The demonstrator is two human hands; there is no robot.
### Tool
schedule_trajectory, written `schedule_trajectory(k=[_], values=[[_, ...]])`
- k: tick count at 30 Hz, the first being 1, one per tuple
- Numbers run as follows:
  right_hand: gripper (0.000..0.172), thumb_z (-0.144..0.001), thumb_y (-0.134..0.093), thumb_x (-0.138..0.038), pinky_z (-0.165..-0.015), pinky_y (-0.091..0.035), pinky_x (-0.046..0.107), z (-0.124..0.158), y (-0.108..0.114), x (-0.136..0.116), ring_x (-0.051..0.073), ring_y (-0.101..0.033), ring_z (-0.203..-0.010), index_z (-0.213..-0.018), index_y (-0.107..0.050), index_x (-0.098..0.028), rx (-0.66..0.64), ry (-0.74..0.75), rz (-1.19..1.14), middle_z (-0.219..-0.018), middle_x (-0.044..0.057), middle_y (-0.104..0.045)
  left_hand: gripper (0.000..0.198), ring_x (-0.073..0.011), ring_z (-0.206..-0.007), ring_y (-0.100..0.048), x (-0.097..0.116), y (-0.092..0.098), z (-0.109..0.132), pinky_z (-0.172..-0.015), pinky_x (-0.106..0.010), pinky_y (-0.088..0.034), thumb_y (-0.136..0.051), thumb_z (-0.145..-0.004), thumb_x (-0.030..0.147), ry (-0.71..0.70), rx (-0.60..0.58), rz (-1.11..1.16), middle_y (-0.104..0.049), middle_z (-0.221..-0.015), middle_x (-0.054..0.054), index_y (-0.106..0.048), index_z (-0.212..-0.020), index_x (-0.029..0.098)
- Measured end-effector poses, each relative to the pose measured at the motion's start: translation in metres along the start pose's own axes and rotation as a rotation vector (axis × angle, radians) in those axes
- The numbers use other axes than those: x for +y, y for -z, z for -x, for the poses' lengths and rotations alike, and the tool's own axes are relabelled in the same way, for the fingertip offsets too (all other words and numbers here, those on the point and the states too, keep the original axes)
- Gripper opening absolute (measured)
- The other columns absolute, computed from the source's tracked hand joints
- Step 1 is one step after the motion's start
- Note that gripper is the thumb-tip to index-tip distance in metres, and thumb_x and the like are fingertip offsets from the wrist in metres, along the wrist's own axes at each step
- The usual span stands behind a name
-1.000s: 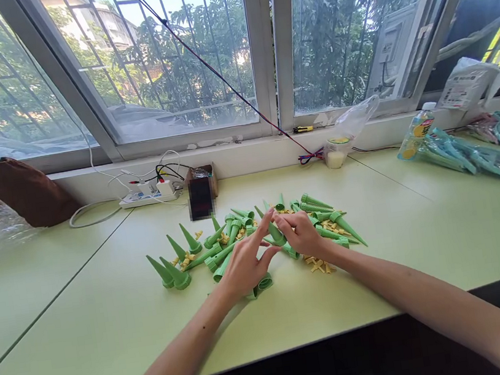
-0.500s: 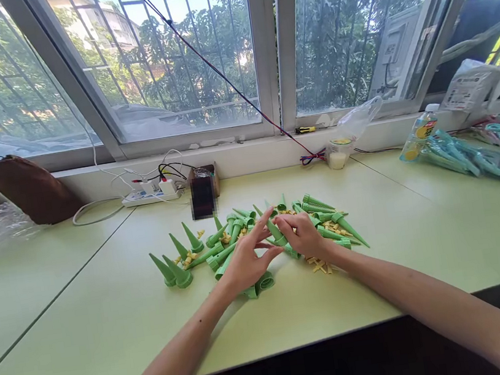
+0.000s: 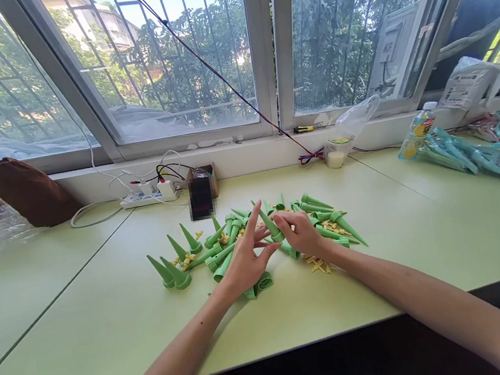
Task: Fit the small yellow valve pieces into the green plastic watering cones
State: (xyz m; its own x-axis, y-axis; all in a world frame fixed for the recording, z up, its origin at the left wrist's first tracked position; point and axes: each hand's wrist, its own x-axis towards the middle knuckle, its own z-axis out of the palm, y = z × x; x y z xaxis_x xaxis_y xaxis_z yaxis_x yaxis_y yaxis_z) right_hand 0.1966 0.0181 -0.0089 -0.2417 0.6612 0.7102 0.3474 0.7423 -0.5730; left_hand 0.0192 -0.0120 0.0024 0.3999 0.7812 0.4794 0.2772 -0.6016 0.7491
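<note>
Since the earlier frame our green cone (image 3: 268, 225) rose, tip pointing far-left, wide end near. Right hand (image 3: 304, 234), nearer, pinched its base; left hand (image 3: 244, 258), fingers spread and holding nothing, stood just left of it, over the pile (image 3: 326, 217) on the table (image 3: 108, 306).

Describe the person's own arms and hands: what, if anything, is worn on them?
Both forearms are bare right to the picture's lower edge, with no sleeves showing. The left hand and right hand wear no gloves; no watch, bracelet or ring is visible.

Bright daylight through the windows (image 3: 175, 55), sharp picture, frame edges bowed by wide-angle lens
</note>
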Motion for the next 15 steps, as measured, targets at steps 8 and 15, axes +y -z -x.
schedule_trajectory(k=[8, 15], values=[[0.047, -0.104, -0.034, -0.048, -0.052, -0.027, 0.025, 0.0014, -0.0023, 0.0060, 0.010, -0.029, -0.050, -0.065, -0.038, -0.021, 0.035, -0.022, 0.007, -0.055, -0.006, -0.034, 0.081, -0.0288, -0.121, -0.065, -0.0046, 0.0003, -0.0013, -0.088, -0.040, -0.062, -0.062, -0.092, 0.030, 0.028, 0.043, -0.027, -0.072, -0.122, -0.014, -0.017, -0.159, 0.024], [0.044, -0.104, -0.037, -0.044, -0.052, -0.027, 0.025, 0.0025, -0.0014, 0.0050, 0.009, -0.027, -0.050, -0.067, -0.035, -0.021, 0.004, -0.005, 0.003, -0.055, -0.007, -0.033, 0.056, -0.0248, -0.107, -0.072, -0.0016, 0.0010, -0.0041, -0.081, -0.036, -0.065, -0.054, -0.095, 0.028, -0.005, -0.006, -0.031, -0.069, -0.129, -0.009, -0.042, -0.149, 0.026]])
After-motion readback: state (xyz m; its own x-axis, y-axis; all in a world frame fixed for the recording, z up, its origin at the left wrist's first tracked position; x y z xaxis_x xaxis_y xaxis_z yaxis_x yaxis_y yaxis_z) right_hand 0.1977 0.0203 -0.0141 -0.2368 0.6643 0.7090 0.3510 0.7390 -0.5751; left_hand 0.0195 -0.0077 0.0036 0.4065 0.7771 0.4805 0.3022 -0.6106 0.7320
